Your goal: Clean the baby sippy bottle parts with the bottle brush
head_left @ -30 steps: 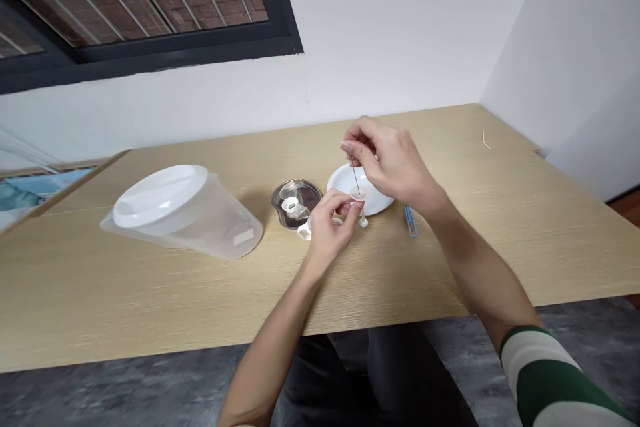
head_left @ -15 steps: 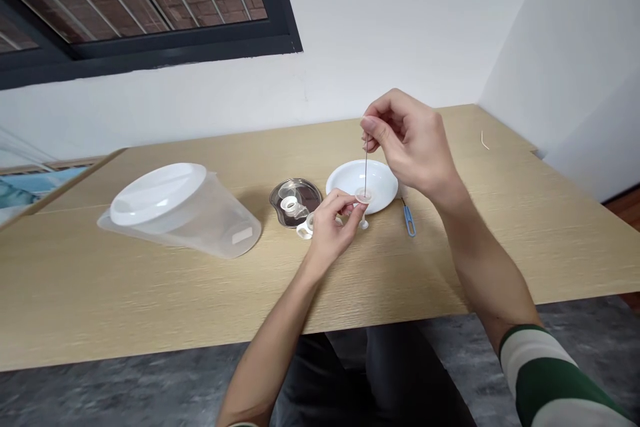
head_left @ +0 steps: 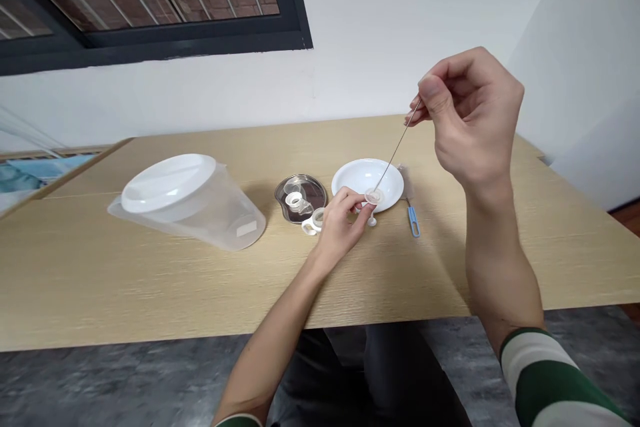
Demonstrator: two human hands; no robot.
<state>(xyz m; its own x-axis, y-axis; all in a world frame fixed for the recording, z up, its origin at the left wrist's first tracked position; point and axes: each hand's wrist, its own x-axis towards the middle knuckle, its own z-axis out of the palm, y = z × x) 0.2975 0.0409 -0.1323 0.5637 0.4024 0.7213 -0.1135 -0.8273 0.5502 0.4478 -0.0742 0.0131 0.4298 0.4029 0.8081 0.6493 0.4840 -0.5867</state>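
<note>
My left hand (head_left: 345, 223) pinches a small translucent round plastic piece (head_left: 373, 196) by its rim, over the near edge of the white bowl (head_left: 345, 175). High up on the right, my right hand (head_left: 470, 117) grips a thin dark wire (head_left: 397, 147) between thumb and fingers. The wire slants down to the left, and its lower end reaches into the round piece. Whether the tip passes through cannot be made out. A small white knob (head_left: 372, 221) shows just below the piece. Next to my left hand lies a white ringed plastic part (head_left: 310, 227).
Left of the bowl, a metal kidney dish (head_left: 281, 208) holds clear and white plastic parts (head_left: 296, 200). A lidded translucent jug (head_left: 215, 213) stands farther left. A blue-handled brush (head_left: 413, 221) lies right of the bowl. A wall and window (head_left: 200, 40) rise behind the table.
My right hand has moved up and to the right, and the wire has gone from upright to slanted. My left hand still pinches the round piece. The view has shifted slightly.
</note>
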